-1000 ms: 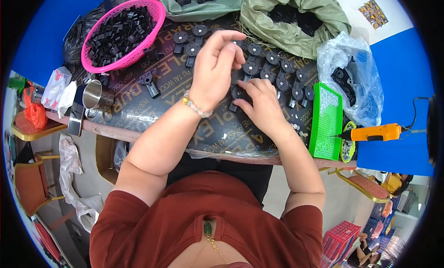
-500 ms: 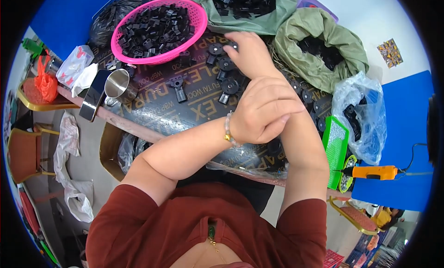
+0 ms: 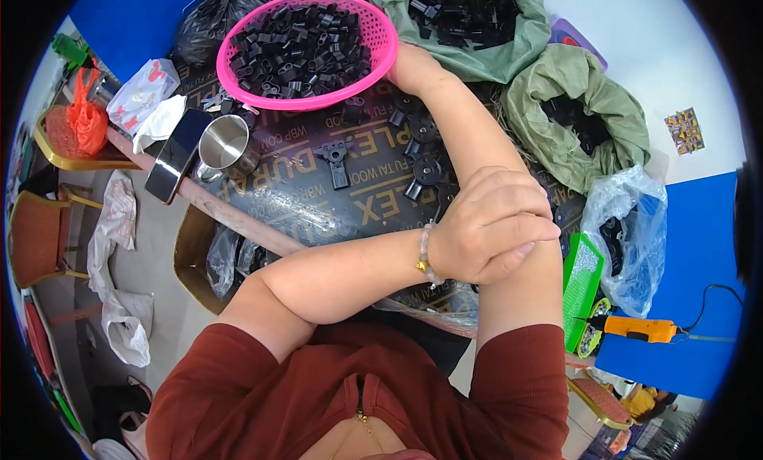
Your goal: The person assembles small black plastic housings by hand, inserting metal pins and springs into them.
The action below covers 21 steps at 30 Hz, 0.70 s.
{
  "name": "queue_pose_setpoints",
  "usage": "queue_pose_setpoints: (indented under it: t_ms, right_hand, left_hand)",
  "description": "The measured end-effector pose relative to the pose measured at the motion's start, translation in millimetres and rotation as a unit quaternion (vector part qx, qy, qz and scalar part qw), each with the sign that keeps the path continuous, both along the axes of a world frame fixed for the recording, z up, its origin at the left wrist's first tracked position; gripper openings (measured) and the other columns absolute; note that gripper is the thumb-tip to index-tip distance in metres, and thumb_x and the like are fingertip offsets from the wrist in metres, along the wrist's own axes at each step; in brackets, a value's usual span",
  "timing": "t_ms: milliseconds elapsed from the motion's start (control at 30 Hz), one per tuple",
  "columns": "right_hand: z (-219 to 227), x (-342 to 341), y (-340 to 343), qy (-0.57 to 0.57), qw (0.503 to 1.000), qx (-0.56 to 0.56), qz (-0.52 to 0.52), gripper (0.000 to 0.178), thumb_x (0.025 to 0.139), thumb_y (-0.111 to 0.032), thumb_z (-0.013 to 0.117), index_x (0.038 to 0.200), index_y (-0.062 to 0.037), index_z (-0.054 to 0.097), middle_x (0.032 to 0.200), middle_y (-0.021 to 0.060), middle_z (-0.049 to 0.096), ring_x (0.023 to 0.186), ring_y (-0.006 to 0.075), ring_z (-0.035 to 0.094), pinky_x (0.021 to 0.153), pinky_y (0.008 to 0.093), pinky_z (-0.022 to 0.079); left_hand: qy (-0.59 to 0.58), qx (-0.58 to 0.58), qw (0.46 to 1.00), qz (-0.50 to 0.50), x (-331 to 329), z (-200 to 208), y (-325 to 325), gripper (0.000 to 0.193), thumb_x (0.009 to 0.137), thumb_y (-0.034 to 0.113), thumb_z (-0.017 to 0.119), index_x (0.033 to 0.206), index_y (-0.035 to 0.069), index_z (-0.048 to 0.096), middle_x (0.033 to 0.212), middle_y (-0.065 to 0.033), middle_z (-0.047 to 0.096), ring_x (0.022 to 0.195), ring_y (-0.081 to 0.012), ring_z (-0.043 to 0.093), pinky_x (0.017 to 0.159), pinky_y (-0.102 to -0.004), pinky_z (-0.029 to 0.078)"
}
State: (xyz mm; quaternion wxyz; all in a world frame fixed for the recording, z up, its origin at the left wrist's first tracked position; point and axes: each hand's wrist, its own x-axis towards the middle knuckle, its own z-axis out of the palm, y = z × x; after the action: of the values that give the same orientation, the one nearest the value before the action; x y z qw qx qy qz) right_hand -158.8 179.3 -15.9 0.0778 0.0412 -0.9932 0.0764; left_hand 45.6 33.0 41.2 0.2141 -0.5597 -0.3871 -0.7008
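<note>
My left hand [image 3: 494,230] lies across my right forearm [image 3: 477,142], its bent fingers closed over it; a beaded bracelet [image 3: 427,253] circles that wrist. Farther off, my right hand [image 3: 413,67] is at the right side of a pink mesh basket [image 3: 298,105], its fingers hidden by the rim. Small black plastic parts [image 3: 306,51] fill the basket. Just below it on the table, a black T-shaped part [image 3: 337,162] lies alone. Several black pieces with round discs, such as one round-headed part [image 3: 425,172], form a row left of my right forearm.
Two green woven sacks [image 3: 477,67] hold black parts at the back. To the right are a clear plastic bag [image 3: 628,245], a green tray [image 3: 582,277] and an orange electric screwdriver [image 3: 640,329]. A steel mug [image 3: 226,146] and a phone [image 3: 178,156] stand left.
My right hand has moved from above the round-headed parts over to the right rim of the basket. My left hand stays on my right forearm. The whole view has shifted slightly.
</note>
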Motion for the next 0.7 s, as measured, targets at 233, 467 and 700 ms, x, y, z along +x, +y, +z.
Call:
queue_pose_setpoints:
  t_ms: [233, 467, 700]
  right_hand:
    - [22, 11, -3, 0.012, 0.998, 0.06, -0.008, 0.02, 0.091, -0.019, 0.062, 0.103, -0.0045, 0.071, 0.108, 0.0185, 0.074, 0.098, 0.0403, 0.071, 0.082, 0.0506, 0.058]
    - [64, 117, 22, 0.144, 0.979, -0.141, -0.007, 0.032, 0.087, -0.011, 0.066, 0.117, -0.0046, 0.071, 0.107, 0.0211, 0.072, 0.102, 0.041, 0.068, 0.091, 0.0454, 0.055]
    - [111, 312, 12, 0.129, 0.897, -0.411, -0.102, 0.032, 0.091, 0.001, 0.062, 0.122, -0.0017, 0.057, 0.106, 0.0018, 0.064, 0.088, 0.0059, 0.056, 0.077, 0.0229, 0.046]
  left_hand:
    - [-0.023, -0.012, 1.0, 0.012, -3, -4, 0, 0.024, 0.085, 0.008, 0.061, 0.107, 0.006, 0.071, 0.107, -0.0111, 0.067, 0.102, -0.033, 0.065, 0.091, -0.0439, 0.049]
    - [-0.055, -0.046, 0.996, 0.05, -9, 5, -5, 0.03, 0.082, -0.001, 0.06, 0.109, 0.007, 0.071, 0.121, -0.0153, 0.063, 0.116, -0.0365, 0.059, 0.102, -0.0462, 0.044]
    - [-0.038, -0.209, 0.972, 0.099, -5, -1, 12, 0.065, 0.081, 0.0, 0.067, 0.144, 0.008, 0.053, 0.131, -0.0184, 0.06, 0.123, -0.0395, 0.056, 0.106, -0.0505, 0.042]
